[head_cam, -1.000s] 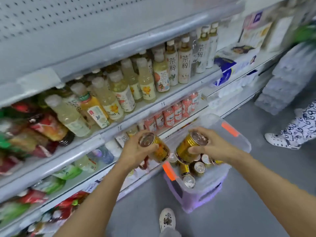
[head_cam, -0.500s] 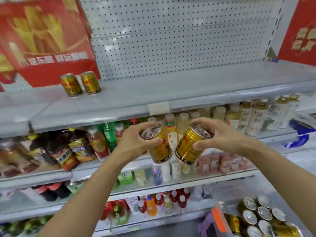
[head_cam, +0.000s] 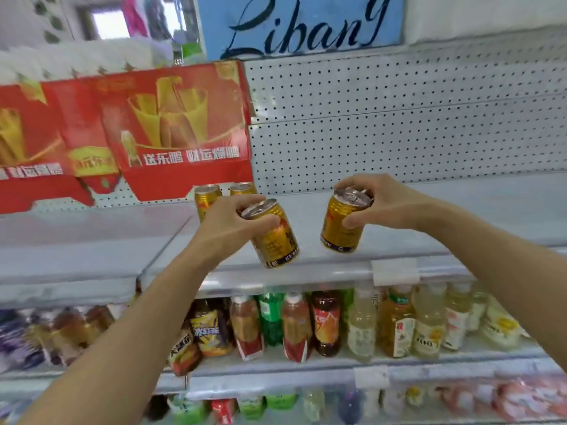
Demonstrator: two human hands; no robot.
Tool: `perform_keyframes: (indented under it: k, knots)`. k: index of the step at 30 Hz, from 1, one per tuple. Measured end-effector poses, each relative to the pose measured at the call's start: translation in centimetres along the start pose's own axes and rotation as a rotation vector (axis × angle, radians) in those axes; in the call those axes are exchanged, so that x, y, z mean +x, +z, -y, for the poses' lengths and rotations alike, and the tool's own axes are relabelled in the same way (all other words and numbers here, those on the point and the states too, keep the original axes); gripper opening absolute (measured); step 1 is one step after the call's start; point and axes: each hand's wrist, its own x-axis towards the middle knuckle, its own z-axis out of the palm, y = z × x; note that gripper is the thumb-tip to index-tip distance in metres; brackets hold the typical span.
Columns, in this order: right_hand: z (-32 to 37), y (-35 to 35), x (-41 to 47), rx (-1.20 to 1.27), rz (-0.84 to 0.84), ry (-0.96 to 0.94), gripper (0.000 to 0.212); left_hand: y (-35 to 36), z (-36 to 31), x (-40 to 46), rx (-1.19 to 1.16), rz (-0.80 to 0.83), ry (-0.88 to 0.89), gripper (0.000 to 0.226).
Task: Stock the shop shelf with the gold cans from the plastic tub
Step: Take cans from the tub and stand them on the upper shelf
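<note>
My left hand (head_cam: 228, 223) grips a gold can (head_cam: 274, 239) by its top, tilted, just above the front of the grey top shelf (head_cam: 399, 228). My right hand (head_cam: 380, 204) holds a second gold can (head_cam: 342, 227) by its rim, a little to the right and also over the shelf. Two gold cans (head_cam: 207, 197) stand upright further back on the shelf, partly hidden by my left hand. The plastic tub is out of view.
Red cartons (head_cam: 171, 130) stand at the shelf's back left, just behind the standing cans. A white pegboard wall (head_cam: 399, 124) backs the shelf. Below, bottled drinks (head_cam: 362, 323) fill the lower shelves. A blue sign (head_cam: 300, 23) hangs above.
Both hands have risen from the tub up to the top shelf, each still holding its can. The cans have moved apart, and the view has tilted upward, losing the tub.
</note>
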Motion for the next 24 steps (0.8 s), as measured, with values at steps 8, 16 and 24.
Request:
perform_keyframes:
  k: [8, 16, 24]
  knots:
    - [0.0, 2.9, 8.5, -0.073, 0.207, 0.048, 0.064, -3.0, 4.5, 5.1, -0.022, -0.001, -0.018, 0.038]
    - [0.3, 4.3, 10.8, -0.262, 0.130, 0.088, 0.058, -3.8, 7.0, 7.7, -0.031, 0.019, -0.038, 0.037]
    - [0.1, 5.7, 14.8, -0.330, 0.125, -0.041, 0.060, -4.0, 8.4, 8.9, -0.036, 0.037, -0.042, 0.044]
